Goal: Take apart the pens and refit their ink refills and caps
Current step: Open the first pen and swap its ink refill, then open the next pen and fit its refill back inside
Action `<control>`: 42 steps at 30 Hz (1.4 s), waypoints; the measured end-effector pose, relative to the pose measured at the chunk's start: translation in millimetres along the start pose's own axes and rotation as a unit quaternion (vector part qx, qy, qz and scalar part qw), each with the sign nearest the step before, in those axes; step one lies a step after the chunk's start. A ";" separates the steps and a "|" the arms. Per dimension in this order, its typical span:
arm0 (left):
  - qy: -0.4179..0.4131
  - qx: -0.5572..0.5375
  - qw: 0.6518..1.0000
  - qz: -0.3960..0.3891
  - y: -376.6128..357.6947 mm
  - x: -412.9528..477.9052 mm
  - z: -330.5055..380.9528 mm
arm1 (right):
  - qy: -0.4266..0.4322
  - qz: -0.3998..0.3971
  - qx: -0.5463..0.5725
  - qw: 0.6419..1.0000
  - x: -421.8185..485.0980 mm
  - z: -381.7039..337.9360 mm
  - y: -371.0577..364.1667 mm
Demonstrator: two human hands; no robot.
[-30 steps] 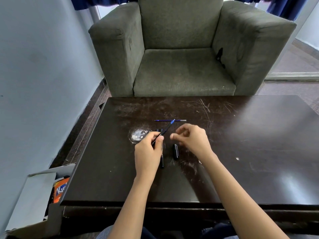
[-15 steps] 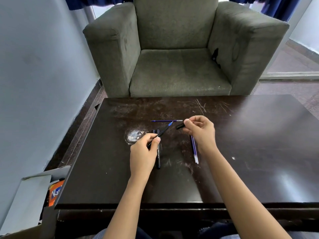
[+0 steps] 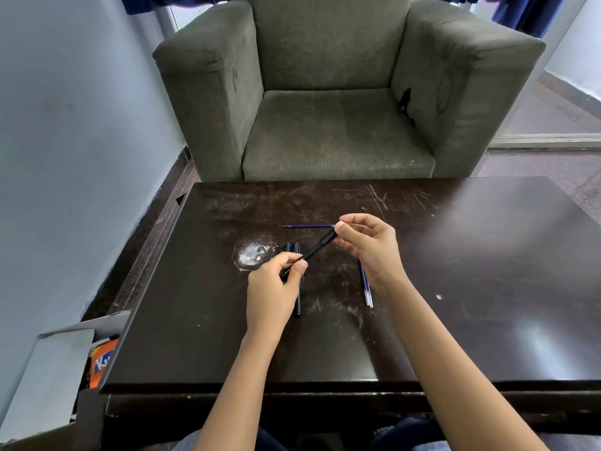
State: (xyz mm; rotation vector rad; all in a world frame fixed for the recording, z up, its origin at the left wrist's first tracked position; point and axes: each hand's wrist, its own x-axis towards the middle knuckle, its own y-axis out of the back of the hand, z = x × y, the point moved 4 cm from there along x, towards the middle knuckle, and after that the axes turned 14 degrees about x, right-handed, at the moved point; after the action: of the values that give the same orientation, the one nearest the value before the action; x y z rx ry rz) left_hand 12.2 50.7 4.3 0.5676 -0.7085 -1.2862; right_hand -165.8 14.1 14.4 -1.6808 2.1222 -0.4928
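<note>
The pen [image 3: 317, 247] between the left hand [image 3: 273, 288] and right hand [image 3: 370, 245] is black. Beyond the right hand lies a blue refill [image 3: 307, 226]; by its wrist, blue refills [image 3: 366, 286] with clear ends. The surface [image 3: 455, 271] is dark brown, scratched whitish, with a pale blotch [image 3: 252, 255] near the left hand. The armchair [image 3: 335, 135] is grey-green.

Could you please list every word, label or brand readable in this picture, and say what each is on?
"Ku": white letters on the orange packet in the cardboard box left of the dark wooden table; the rest is hidden.
Pale print on the black pen, on its barrel by the left hand: too small to read.
Nothing else carries readable text.
</note>
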 end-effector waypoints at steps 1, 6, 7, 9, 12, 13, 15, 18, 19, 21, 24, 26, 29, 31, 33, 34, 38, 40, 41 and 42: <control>-0.002 0.001 1.000 0.001 -0.3 -0.2 1.2 | -0.001 -0.013 -0.019 1.000 -1.4 1.8 -3.1; 0.000 0.004 0.999 0.042 2.7 -4.4 6.2 | 0.005 0.002 -0.042 0.999 -9.2 10.4 -10.1; -0.005 0.008 0.999 0.049 2.9 -5.5 7.9 | 0.003 0.007 -0.033 0.999 -9.5 11.3 -10.1; -0.015 0.019 0.998 0.061 2.6 -8.0 10.8 | -0.001 0.018 -0.029 0.999 -10.0 13.1 -10.3; -0.008 0.033 0.997 0.064 1.8 -9.6 12.3 | -0.001 0.038 -0.043 0.998 -11.0 15.7 -9.2; -0.007 0.037 0.997 0.064 1.3 -9.5 12.2 | -0.001 0.041 -0.049 0.998 -12.3 16.1 -9.6; -0.004 0.021 0.998 0.057 0.5 -8.0 12.8 | -0.012 0.032 -0.060 0.998 -15.5 18.0 -14.0; 0.010 -0.028 0.999 0.028 -1.2 -6.7 15.0 | -0.035 0.007 -0.128 0.991 -23.1 28.0 -24.8; 0.017 -0.034 0.999 0.018 -2.0 -6.8 15.7 | -0.034 0.006 -0.166 0.985 -25.0 30.5 -26.9; 0.026 -0.050 0.998 -0.010 -5.0 -7.5 16.0 | -0.031 0.018 -0.221 0.975 -27.2 29.8 -26.3; 0.034 -0.070 0.995 -0.068 -13.3 -9.2 15.0 | -0.065 0.050 -0.196 0.977 -28.4 23.5 -16.7; 0.039 -0.068 0.993 -0.088 -19.3 -9.4 14.1 | -0.085 0.079 -0.186 0.976 -28.0 20.9 -8.8; 0.036 -0.034 0.996 -0.070 -20.2 -9.2 12.8 | -0.081 0.112 -0.216 0.967 -25.2 20.1 -1.6; 0.035 -0.020 0.998 -0.050 -16.4 -8.7 11.2 | -0.085 0.115 -0.239 0.960 -24.2 20.9 -1.3; 0.038 -0.021 0.997 -0.060 -16.2 -8.6 9.1 | -0.086 0.108 -0.267 0.954 -24.5 22.6 -3.2; 0.033 -0.022 0.997 -0.071 -17.3 -9.6 9.8 | -0.085 0.105 -0.278 0.951 -24.6 23.8 -4.3; -0.010 -0.018 0.996 -0.089 -22.6 -13.7 17.1 | -0.101 0.113 -0.278 0.949 -22.4 29.9 -4.4; -0.016 -0.001 0.997 -0.081 -22.2 -13.5 16.9 | -0.091 0.121 -0.289 0.945 -21.2 27.4 -1.4; -0.013 0.006 0.997 -0.072 -21.1 -12.5 15.2 | -0.078 0.123 -0.309 0.940 -21.3 24.7 0.0; -0.008 0.009 0.998 -0.061 -19.4 -11.4 13.6 | -0.065 0.122 -0.340 0.930 -21.1 22.9 1.4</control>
State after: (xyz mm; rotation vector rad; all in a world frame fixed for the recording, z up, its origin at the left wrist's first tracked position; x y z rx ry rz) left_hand -12.1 58.1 -2.6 0.6225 -0.7080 -1.3997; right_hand -151.0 34.2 -4.3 -1.6552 2.5140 0.4758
